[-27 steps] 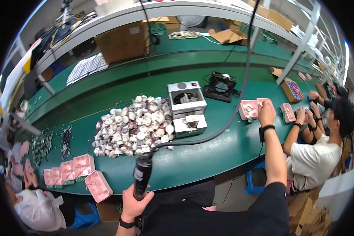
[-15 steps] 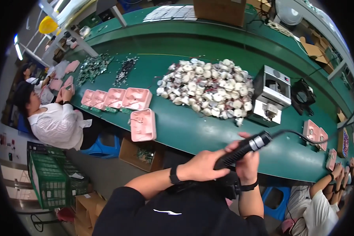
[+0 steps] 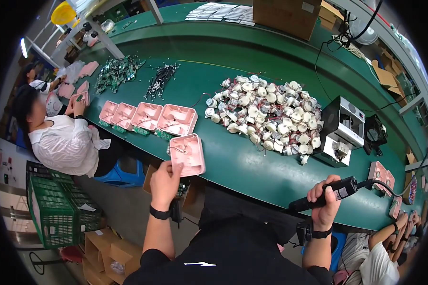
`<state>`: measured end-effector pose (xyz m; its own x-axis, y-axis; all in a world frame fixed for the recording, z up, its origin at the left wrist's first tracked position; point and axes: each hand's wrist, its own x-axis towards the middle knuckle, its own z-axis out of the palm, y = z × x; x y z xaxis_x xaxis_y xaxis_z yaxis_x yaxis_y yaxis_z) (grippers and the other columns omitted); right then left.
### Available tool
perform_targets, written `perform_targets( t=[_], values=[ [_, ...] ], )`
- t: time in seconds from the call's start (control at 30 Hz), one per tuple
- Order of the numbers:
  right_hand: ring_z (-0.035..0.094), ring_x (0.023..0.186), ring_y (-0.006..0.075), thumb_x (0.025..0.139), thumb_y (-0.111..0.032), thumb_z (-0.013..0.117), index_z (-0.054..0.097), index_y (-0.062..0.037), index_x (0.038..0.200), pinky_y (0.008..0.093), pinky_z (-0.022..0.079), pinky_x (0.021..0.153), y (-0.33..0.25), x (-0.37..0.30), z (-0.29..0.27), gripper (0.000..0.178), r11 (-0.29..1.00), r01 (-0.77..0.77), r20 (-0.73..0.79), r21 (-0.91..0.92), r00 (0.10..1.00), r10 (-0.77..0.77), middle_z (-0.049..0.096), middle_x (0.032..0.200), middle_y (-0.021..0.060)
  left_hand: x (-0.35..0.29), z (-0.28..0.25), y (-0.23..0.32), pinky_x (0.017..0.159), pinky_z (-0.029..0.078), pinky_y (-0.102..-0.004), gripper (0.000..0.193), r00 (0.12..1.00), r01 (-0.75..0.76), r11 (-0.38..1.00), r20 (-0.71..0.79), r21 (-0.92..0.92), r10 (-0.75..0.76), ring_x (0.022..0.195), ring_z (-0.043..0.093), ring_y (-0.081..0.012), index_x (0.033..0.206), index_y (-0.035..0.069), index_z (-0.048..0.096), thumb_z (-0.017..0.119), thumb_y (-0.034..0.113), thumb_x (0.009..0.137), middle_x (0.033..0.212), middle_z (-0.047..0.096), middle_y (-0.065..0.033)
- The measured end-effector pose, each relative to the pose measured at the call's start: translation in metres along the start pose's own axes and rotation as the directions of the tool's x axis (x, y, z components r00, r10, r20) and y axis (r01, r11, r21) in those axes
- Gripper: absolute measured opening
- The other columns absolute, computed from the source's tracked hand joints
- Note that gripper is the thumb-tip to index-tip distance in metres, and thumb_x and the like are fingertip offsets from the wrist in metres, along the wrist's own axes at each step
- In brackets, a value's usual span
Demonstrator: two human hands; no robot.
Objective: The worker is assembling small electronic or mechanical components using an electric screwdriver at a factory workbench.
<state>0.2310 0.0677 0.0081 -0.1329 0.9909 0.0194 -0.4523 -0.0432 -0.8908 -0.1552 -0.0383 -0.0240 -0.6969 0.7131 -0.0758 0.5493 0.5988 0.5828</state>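
Head view: left hand (image 3: 165, 184) on round-cornered pink plastic tray (image 3: 193, 164).

The pink tray (image 3: 194, 164) hides some fingertips of the left hand (image 3: 164, 186). The right hand (image 3: 325, 206) covers the middle of the black tool (image 3: 350, 185), and the marks on the tool are too small to read. The far brown box (image 3: 285, 16) is cut off at the top. On the near right, the right arm (image 3: 317, 251) hides part of a blue stool (image 3: 338, 242).
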Motion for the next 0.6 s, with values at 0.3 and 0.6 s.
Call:
perform_targets(
  t=[0.3, 0.6],
  values=[
    [0.049, 0.055, 0.0173, 0.085, -0.018, 0.067, 0.042, -0.0061, 0.105, 0.0320, 0.046, 0.056, 0.017, 0.007, 0.014, 0.034, 0.994, 0.002, 0.077, -0.112, 0.997, 0.006, 0.049, 0.067, 0.0079, -0.010, 0.044, 0.030, 0.067, 0.053, -0.0311, 0.044, 0.988, -0.099, 0.804, 0.038, -0.586, 0.149, 0.081, 0.070, -0.0235, 0.119, -0.003, 0.058, 0.071, 0.023, 0.086, 0.097, 0.069, -0.0167],
    [0.051, 0.055, 0.0183, 0.083, -0.013, 0.067, 0.042, -0.0044, 0.104, 0.0327, 0.047, 0.057, 0.016, -0.005, 0.013, 0.033, 0.978, -0.031, 0.093, -0.206, 0.994, 0.051, 0.051, 0.066, 0.0088, 0.079, 0.038, 0.040, 0.073, 0.049, -0.0410, 0.024, 0.742, -0.522, 0.799, -0.303, 0.300, 0.598, 0.084, 0.061, -0.0314, 0.092, 0.003, 0.067, 0.073, 0.022, 0.079, 0.079, 0.064, -0.0109]
  ],
)
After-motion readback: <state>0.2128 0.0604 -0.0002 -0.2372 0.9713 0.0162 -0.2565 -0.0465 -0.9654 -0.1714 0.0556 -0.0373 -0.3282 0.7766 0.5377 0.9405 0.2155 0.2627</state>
